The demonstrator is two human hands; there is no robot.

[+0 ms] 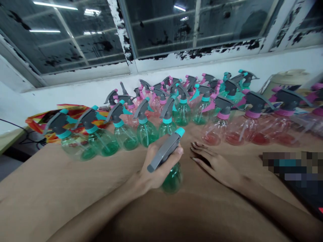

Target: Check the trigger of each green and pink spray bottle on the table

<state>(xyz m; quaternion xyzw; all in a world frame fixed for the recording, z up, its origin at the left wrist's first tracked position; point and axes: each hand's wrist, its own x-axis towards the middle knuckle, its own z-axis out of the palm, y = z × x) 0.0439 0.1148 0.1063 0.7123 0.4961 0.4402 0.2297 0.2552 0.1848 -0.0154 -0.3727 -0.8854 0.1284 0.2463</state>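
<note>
My left hand [157, 166] is wrapped round the neck of a green spray bottle [173, 179] with a grey trigger head and a turquoise nozzle. The bottle is near the middle of the table, its upper body hidden by my fingers. To its right, my right hand [214, 163] lies palm down on the wood, fingers stretched out, holding nothing. Just beyond my left hand stands a row of green spray bottles [130, 137] with turquoise collars. Past my right fingertips is a row of pink spray bottles [234, 132] with pink collars.
More spray bottles [161, 95] crowd the back of the wooden table [101, 188] below the window [196, 27]. Red and yellow packaging [37, 121] lies at the far left. A beige jug [285, 80] stands at the back right. A dark, partly pixelated object [297, 181] lies at the right.
</note>
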